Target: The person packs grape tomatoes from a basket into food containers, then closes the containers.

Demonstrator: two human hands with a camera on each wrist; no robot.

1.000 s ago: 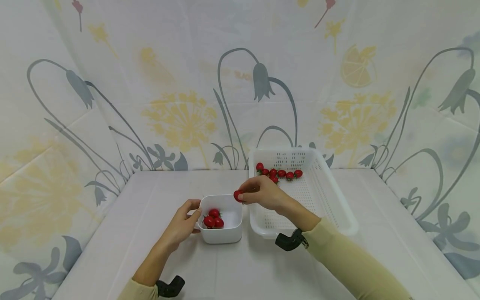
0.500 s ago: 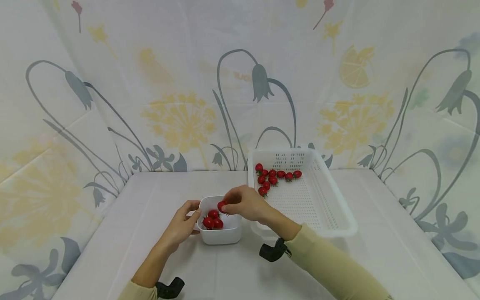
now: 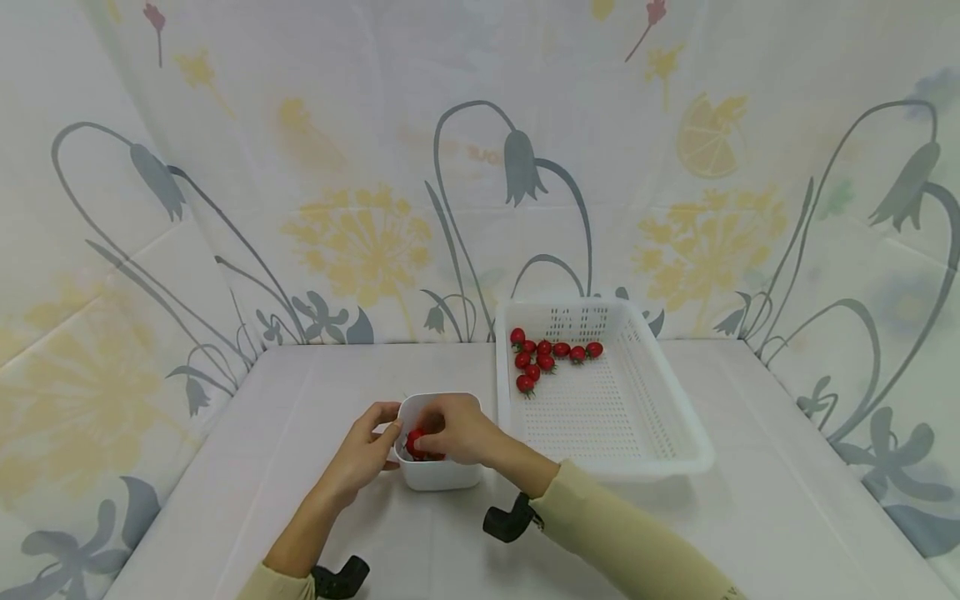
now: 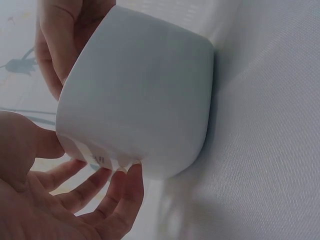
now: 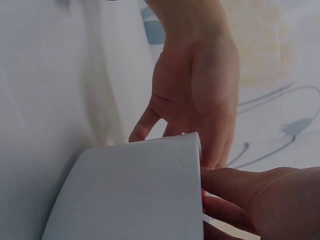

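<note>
The left hand (image 3: 365,450) curls its grip round the near-left side of the tub (image 3: 441,473), steadying it on the tabletop (image 3: 420,542). The right hand (image 3: 453,429) reaches down into the tub, fingers bent over the tomatoes (image 3: 415,442); whether it pinches one is hidden. More tomatoes lie in the basket (image 3: 660,433) just beside.

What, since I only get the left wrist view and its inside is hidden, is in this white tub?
Observer: Red fruits lie in the tub.
Operator: Where is the other hand?
Observer: The right hand reaches into the tub from above, its fingertips among the fruits.
Operator: Anything beside the tub?
Observer: A white tray stands just right of it, with more fruits clustered in its far left corner.
</note>
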